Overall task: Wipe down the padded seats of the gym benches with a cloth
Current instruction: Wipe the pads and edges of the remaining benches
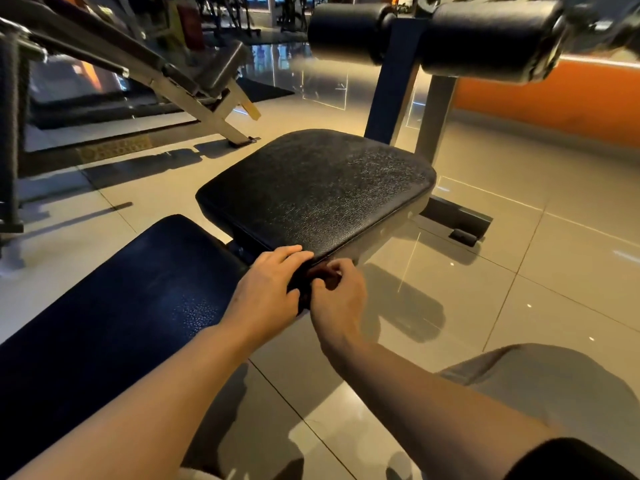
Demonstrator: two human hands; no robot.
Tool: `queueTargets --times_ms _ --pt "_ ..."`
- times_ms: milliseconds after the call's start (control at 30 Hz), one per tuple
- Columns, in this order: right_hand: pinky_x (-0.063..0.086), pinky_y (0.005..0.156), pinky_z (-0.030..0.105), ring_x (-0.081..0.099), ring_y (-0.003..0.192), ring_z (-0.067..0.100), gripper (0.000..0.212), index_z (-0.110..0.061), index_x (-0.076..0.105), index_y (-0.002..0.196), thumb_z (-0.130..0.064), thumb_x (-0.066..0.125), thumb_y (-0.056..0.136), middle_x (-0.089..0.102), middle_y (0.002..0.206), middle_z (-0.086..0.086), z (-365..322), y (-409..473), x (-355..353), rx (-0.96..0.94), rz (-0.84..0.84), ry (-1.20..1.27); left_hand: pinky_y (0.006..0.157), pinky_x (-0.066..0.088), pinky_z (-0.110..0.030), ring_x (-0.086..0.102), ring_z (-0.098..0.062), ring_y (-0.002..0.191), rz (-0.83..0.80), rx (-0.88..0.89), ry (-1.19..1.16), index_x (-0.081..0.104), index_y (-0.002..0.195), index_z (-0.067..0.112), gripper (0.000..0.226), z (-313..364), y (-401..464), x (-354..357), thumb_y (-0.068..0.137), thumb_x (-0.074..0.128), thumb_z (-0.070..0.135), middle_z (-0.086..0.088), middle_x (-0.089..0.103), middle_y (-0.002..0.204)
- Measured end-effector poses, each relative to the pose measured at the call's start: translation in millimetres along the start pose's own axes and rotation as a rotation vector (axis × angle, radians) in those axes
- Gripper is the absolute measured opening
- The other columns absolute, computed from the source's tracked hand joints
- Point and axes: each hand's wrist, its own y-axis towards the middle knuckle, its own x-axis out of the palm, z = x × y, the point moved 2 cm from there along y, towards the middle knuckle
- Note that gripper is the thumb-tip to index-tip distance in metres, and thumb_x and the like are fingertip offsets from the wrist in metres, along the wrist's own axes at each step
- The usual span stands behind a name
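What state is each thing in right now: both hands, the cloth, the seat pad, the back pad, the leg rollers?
left hand: fingers curled, gripping the cloth at the seat pad's near corner
right hand: pinching the cloth
cloth: dark, bunched between the hands, mostly hidden
seat pad: bare, speckled sheen
back pad: bare, untouched by either hand
leg rollers: above the seat's far end, untouched

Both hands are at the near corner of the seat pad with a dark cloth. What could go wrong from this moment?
1. The cloth is bunched small between the left hand and right hand, so a wipe may cover only a narrow strip of the seat pad.
2. The hands sit at the pad's near corner, so the far edge below the roller pads might be missed.
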Motion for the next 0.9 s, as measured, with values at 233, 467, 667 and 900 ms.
queueTargets --times_ms 233,467,667,900 --pt "0.050 0.090 0.041 0.057 0.096 0.021 0.023 -0.020 0.060 0.108 -0.017 0.054 0.086 0.056 0.109 0.007 -0.3 27.3 -16.8 0.092 0.075 0.031 0.111 0.024 -0.024 0.016 -0.005 0.142 -0.055 -0.006 0.049 0.026 0.150 0.035 0.065 2.0 -6.7 1.6 0.096 0.055 0.017 0.017 0.018 0.157" --pt "0.036 0.095 0.012 0.053 0.107 0.013 0.040 -0.014 0.059 0.124 -0.006 0.064 0.085 0.058 0.115 -0.001 3.0 0.3 -17.2 -0.108 0.036 0.008 0.112 0.022 -0.024 0.013 -0.004 0.144 -0.063 -0.007 0.065 0.023 0.150 0.036 0.068 4.6 -7.3 1.6 0.095 0.057 0.017 0.017 0.016 0.158" --pt "0.041 0.087 0.022 0.052 0.096 0.014 0.031 -0.014 0.061 0.113 -0.007 0.062 0.083 0.056 0.108 0.004 3.3 13.3 -20.9 -0.138 0.023 -0.038 0.113 0.019 -0.024 0.009 -0.006 0.145 -0.097 -0.007 0.067 0.020 0.152 0.032 0.068 6.3 -9.8 2.3 0.095 0.056 0.018 0.015 0.012 0.159" --pt "0.038 0.080 0.019 0.048 0.089 0.011 0.023 -0.013 0.060 0.105 -0.007 0.059 0.083 0.055 0.103 0.003 8.9 11.3 -14.7 -0.161 0.004 -0.070 0.112 0.024 -0.027 0.017 -0.008 0.142 -0.071 -0.018 0.071 0.025 0.150 0.031 0.068 7.6 -6.1 3.0 0.093 0.059 0.019 0.014 0.019 0.157"
